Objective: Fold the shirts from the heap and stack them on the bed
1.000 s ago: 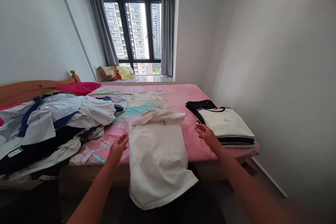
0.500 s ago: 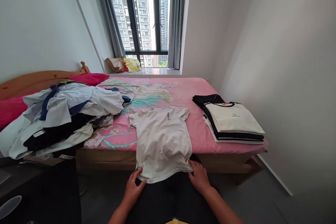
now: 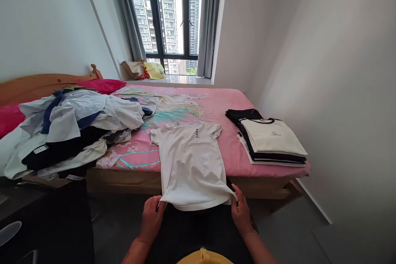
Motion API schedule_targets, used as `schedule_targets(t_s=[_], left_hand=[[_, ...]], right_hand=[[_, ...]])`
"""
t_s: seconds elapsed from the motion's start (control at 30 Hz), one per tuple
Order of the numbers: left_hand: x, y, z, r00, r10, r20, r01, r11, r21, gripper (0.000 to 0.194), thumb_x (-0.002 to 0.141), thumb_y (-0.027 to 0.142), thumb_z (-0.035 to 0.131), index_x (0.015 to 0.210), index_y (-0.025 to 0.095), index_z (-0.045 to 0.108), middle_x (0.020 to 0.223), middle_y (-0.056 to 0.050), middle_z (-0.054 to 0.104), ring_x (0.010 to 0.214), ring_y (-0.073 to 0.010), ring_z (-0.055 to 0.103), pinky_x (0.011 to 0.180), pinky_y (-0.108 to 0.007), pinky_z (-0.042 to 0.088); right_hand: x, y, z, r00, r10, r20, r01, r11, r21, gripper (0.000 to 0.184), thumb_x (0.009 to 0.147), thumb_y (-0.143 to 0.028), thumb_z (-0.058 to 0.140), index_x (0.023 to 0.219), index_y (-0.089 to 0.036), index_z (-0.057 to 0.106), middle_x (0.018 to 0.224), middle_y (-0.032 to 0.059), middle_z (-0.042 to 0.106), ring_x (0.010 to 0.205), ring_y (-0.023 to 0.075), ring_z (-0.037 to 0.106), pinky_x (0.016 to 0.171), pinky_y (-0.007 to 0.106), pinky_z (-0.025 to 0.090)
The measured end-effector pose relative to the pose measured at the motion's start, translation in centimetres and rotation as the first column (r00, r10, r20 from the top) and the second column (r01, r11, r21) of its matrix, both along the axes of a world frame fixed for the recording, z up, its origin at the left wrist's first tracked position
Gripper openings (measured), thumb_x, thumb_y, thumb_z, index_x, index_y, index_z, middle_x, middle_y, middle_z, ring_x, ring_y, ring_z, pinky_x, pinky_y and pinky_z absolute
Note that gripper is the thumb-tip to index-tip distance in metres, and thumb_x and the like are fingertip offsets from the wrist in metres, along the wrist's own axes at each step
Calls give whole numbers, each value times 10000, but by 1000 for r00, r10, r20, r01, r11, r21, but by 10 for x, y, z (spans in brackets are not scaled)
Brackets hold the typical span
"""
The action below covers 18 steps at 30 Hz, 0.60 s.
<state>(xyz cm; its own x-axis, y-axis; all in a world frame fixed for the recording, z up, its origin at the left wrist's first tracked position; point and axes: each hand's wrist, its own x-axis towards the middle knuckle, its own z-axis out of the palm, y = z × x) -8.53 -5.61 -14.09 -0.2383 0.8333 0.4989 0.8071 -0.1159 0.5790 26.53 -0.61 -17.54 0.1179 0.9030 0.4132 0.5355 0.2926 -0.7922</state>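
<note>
A white T-shirt [image 3: 192, 161] with small dark lettering on its chest lies spread on the bed, collar toward the window. Its lower part hangs over the bed's near edge toward me. My left hand [image 3: 152, 210] pinches the left corner of the hem, fingers closed on the cloth. At the opposite corner, my right hand [image 3: 240, 211] grips the hem between thumb and fingers. Between both hands the hem is pulled out wide, with creases running to each corner.
A heap of loose clothes [image 3: 83, 119] covers the bed's left side. On the right sits a stack of folded shirts [image 3: 274, 138], cream on top, beside folded black cloth [image 3: 243, 114]. Bags [image 3: 154, 70] rest on the windowsill. A wooden headboard [image 3: 46, 84] stands at left.
Both hands have closed on the hem corners and drawn them apart, stretching the hem wider and lifting the corners. The view has tilted slightly downward.
</note>
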Motion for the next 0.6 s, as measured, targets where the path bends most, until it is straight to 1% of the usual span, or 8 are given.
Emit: schedule_targets(t_s=[0.07, 0.13, 0.23, 0.33, 0.4, 0.47, 0.53, 0.6], left_hand=[[4, -1, 12, 999, 0, -41, 0, 1000, 21, 271, 852, 433, 480, 831, 212, 636, 800, -28, 674, 802, -188, 589, 756, -302, 458], [4, 1, 20, 994, -53, -98, 54, 999, 9, 250, 835, 434, 515, 830, 220, 644, 792, -16, 685, 781, -180, 588, 762, -297, 445], [0, 2, 25, 974, -145, -177, 122, 984, -130, 227, 789, 408, 579, 918, 235, 648, 665, 17, 665, 689, -168, 593, 799, -316, 420], [-9, -3, 22, 967, -169, -189, 96, 933, -346, 360, 739, 225, 564, 1095, 255, 605, 615, 41, 653, 645, -165, 608, 861, -347, 384], [-15, -9, 19, 979, -128, -157, 49, 902, -429, 460, 674, 115, 508, 1094, 273, 613, 768, 14, 702, 762, -180, 635, 888, -355, 364], [-20, -12, 18, 995, -43, -92, -1, 904, -427, 448, 648, 107, 481, 1027, 278, 649, 908, -12, 702, 891, -206, 621, 885, -357, 367], [-23, -12, 22, 997, 67, 31, -53, 942, -331, 346, 681, 191, 496, 973, 256, 669, 961, -34, 679, 946, -226, 594, 872, -354, 387], [-21, -8, 30, 952, 188, 244, -141, 970, -197, 292, 714, 307, 509, 949, 220, 661, 947, -47, 659, 938, -229, 582, 850, -337, 415]], right_hand=[[-1, -2, 3, 996, 80, 37, -79, 997, -18, 405, 872, -361, 466, 1251, -221, 501, 1161, 95, 598, 1061, 232, 551, 922, 408, 435], [-2, -1, 8, 993, 118, 18, -117, 992, -49, 353, 855, -398, 493, 1147, -222, 586, 1053, 82, 640, 971, 229, 584, 872, 389, 460], [-1, -1, 16, 986, -72, -148, 58, 993, -100, 368, 841, -474, 483, 1013, -183, 627, 966, 83, 661, 872, 218, 607, 796, 343, 478], [2, -5, 29, 898, -305, -317, 252, 947, -198, 432, 824, -531, 482, 1007, -159, 602, 908, 70, 670, 808, 198, 609, 737, 299, 479], [4, -10, 40, 863, -336, -377, 262, 936, -236, 441, 812, -543, 497, 1012, -163, 593, 901, 58, 670, 812, 191, 608, 735, 284, 477], [5, -14, 52, 863, -331, -381, 250, 936, -248, 439, 802, -541, 512, 1023, -171, 595, 927, 55, 668, 839, 191, 606, 762, 286, 473], [6, -15, 63, 889, -317, -330, 246, 939, -239, 439, 792, -532, 522, 1037, -178, 607, 970, 58, 664, 877, 198, 601, 810, 301, 463], [9, -16, 70, 924, -274, -267, 220, 951, -216, 442, 776, -511, 533, 1059, -183, 617, 1024, 63, 658, 922, 208, 594, 861, 322, 447]])
